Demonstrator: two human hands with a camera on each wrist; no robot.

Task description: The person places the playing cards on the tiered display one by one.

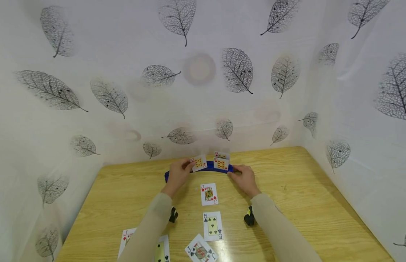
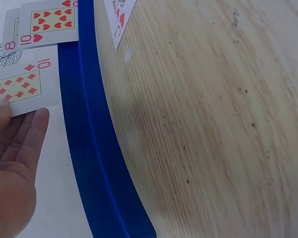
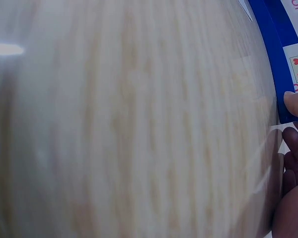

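Note:
A blue curved card holder (image 1: 209, 167) stands on the far part of the wooden table. My left hand (image 1: 178, 174) pinches the ten of diamonds (image 1: 199, 163) between thumb and fingers, tilted at the holder's upper side. In the left wrist view the ten of diamonds (image 2: 20, 88) shows its face, close beside the blue strip. At the holder's right end, my right hand (image 1: 244, 178) grips it, with the thumb (image 3: 294, 104) on the front edge. Near that end the ten of hearts (image 1: 220, 164) stands in the holder, partly covering an eight (image 1: 221, 155) behind it.
Face up on the table lie a jack of hearts (image 1: 208, 194), a five of clubs (image 1: 212, 226) and a black jack (image 1: 201, 249). More cards, including a red jack (image 1: 125, 235), are partly hidden by the left sleeve. A leaf-patterned sheet (image 1: 203, 102) hangs behind the table.

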